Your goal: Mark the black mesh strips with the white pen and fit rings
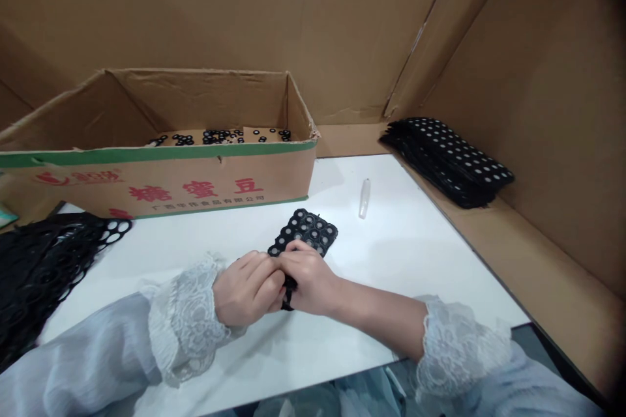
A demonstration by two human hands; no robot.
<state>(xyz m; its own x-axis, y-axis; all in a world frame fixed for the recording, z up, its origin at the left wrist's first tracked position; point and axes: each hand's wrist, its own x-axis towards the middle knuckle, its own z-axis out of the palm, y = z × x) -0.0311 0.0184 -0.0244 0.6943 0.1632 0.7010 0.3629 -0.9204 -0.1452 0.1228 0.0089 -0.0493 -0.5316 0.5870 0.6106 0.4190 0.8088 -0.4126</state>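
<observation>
A black sheet of joined rings (306,227), its round holes showing white, is gripped at its near end between both hands above the white table. My left hand (250,288) is closed, its fingers curled against the sheet's near edge. My right hand (309,279) is closed on the same sheet from the other side, thumb and fingers meeting the left hand's fingertips. A bit of black material shows below the fingers. The exact pinch points are hidden by the knuckles.
A cardboard box (222,176) holding small black rings stands at the back left. A heap of black ring-holed scrap sheets (39,273) lies at the left. A small translucent stick (364,199) rests on the white table (386,247). Dotted black sheets (450,159) are stacked at the right.
</observation>
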